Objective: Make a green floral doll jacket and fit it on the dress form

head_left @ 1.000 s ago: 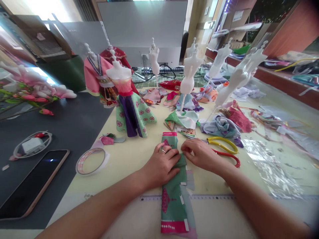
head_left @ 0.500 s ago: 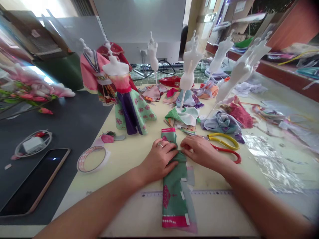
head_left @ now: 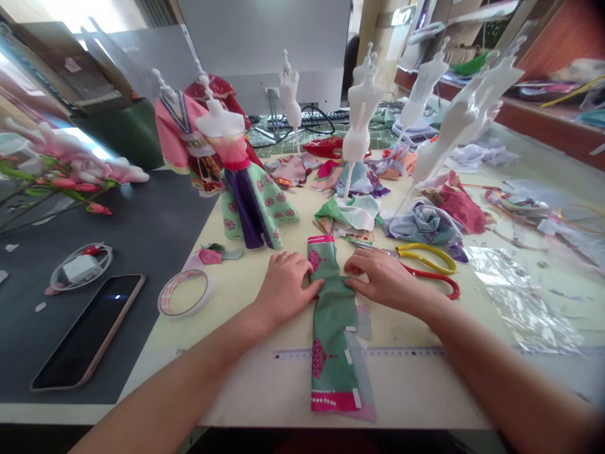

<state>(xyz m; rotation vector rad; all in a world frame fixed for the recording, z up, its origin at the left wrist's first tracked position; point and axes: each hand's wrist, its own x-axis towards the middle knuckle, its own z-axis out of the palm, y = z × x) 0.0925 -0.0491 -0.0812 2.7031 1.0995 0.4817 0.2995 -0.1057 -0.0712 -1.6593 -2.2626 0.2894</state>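
Observation:
A green fabric strip (head_left: 333,315) with pink ends, pink motifs and rows of white dots lies lengthwise in front of me. Small white tabs and a sheer pinkish-grey layer show along its right edge. My left hand (head_left: 289,280) rests at the strip's left side, fingers bent and apart from the thumb, whose tip lies on the cloth. On the opposite edge, my right hand (head_left: 380,275) has its thumb and bent fingers close together at the fabric. Scissors (head_left: 428,268) with yellow and red handles lie just beyond my right hand.
A tape roll (head_left: 185,292) and a phone (head_left: 89,331) lie to the left. A ruler (head_left: 397,353) runs beneath the strip. Behind stand a dressed doll form (head_left: 246,170), bare white mannequins (head_left: 362,120) and fabric scraps (head_left: 352,211). Clear plastic bags (head_left: 524,302) lie right.
My left hand has slid left off the middle of the strip, uncovering its upper motif and leaving the thumb on the cloth. My right hand stays at the right edge. The view has shifted slightly.

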